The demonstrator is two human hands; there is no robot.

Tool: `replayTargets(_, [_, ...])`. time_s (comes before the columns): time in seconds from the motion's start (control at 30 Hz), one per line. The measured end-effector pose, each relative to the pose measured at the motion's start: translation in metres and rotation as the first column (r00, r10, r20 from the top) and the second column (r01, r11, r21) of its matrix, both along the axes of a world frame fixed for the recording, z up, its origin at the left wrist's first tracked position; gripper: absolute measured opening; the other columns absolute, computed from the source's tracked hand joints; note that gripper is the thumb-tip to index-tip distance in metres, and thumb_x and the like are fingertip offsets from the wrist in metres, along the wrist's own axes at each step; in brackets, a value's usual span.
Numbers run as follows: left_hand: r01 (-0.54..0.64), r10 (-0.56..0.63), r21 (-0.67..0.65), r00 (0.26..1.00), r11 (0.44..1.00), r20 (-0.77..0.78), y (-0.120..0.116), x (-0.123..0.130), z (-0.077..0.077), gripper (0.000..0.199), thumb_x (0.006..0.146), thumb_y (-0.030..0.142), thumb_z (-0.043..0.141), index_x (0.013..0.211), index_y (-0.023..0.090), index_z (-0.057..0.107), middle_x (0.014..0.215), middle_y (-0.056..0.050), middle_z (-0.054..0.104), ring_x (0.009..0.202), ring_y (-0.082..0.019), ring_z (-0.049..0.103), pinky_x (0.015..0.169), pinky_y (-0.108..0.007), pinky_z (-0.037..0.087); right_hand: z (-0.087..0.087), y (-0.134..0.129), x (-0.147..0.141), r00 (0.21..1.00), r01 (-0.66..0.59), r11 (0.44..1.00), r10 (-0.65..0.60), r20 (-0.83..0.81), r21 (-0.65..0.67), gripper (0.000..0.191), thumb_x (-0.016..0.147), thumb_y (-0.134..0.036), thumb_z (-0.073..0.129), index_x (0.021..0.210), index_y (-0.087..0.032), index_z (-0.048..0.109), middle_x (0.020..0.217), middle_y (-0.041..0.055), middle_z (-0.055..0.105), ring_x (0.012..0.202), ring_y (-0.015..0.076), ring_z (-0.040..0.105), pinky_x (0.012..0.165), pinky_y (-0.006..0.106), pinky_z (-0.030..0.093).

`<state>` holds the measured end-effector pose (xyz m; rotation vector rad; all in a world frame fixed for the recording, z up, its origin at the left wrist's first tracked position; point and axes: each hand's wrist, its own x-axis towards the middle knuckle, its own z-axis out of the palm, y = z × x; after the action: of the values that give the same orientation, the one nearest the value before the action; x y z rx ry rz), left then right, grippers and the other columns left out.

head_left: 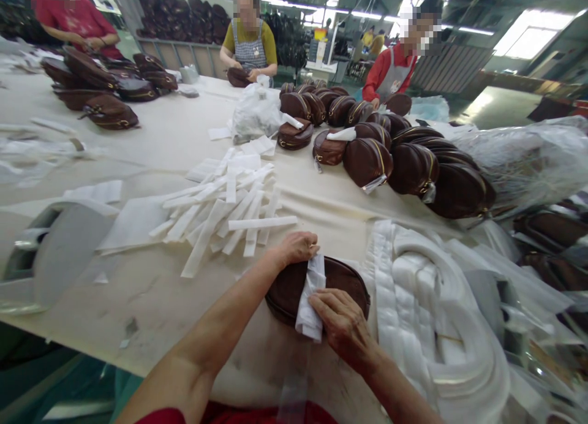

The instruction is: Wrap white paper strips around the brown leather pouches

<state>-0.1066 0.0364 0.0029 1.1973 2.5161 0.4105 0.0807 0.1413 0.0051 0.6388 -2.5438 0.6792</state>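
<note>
A dark brown oval bag [285, 291] lies flat on the table in front of me. Across its middle runs a strip of white wrapping [313, 283], from the far edge to the near edge. My left hand [298, 247] is at the strip's far end, its fingers closed on the wrapping. My right hand [342, 323] rests on the near right part of the bag, fingers together and their tips pressing the strip's near part. Beyond my left arm, a loose pile of white strips [220, 222] is spread on the table.
Rolled white foam [427, 301] lies right of the bag. Brown round bags [367, 160] line the table farther off, beside clear plastic [528, 160]. A grey-white roll [68, 258] sits at left, near more bags [110, 111]. Three people work across the table.
</note>
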Motion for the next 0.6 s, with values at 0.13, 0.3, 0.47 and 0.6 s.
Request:
replayTargets(0.13, [0.113,-0.108,0.113,0.993,0.987,-0.05,-0.024,0.035,0.028,0.021,0.094,0.023,0.046,0.101,0.015,0.063,0.105,-0.008,0.065,0.106,-0.018,0.056,0.097,-0.032,0.042,-0.001,-0.001,0.0,1.0,-0.001,1.0,0.001,0.001,0.001,0.024,0.093,-0.014,0.04,0.105,-0.015,0.062,0.088,0.0092,0.068,0.091,0.0209,0.062,0.078,0.036,0.051])
replayTargets(0.3, [0.382,-0.37,0.282,0.924,0.88,-0.098,-0.065,0.085,0.03,0.034,0.096,0.036,0.04,0.117,0.014,0.056,0.12,-0.009,0.061,0.119,-0.018,0.05,0.107,-0.03,0.034,-0.001,0.001,0.0,0.999,-0.018,0.999,0.02,0.029,-0.051,0.022,0.091,-0.011,0.041,0.099,-0.015,0.061,0.088,0.0092,0.067,0.092,0.0203,0.06,0.081,0.034,0.052])
replayTargets(0.47, [0.545,-0.498,0.237,0.835,0.804,-0.233,-0.085,0.09,0.011,0.079,0.084,0.054,0.056,0.138,0.002,0.031,0.14,-0.023,0.041,0.134,-0.029,0.035,0.112,-0.043,0.028,0.017,0.021,0.001,0.94,-0.246,0.967,0.256,0.226,-0.073,0.043,0.08,-0.008,0.042,0.122,-0.01,0.052,0.115,0.0151,0.061,0.115,0.0219,0.053,0.099,0.039,0.046])
replayTargets(0.6, [0.613,-0.556,0.089,0.76,0.785,-0.336,-0.082,0.087,0.007,0.058,0.088,0.025,0.05,0.137,0.001,0.031,0.14,-0.024,0.041,0.135,-0.029,0.033,0.11,-0.044,0.032,0.025,0.037,0.001,0.894,-0.348,0.937,0.322,0.311,0.032,0.065,0.068,-0.009,0.047,0.133,-0.008,0.043,0.127,0.0168,0.056,0.124,0.0246,0.047,0.103,0.043,0.043])
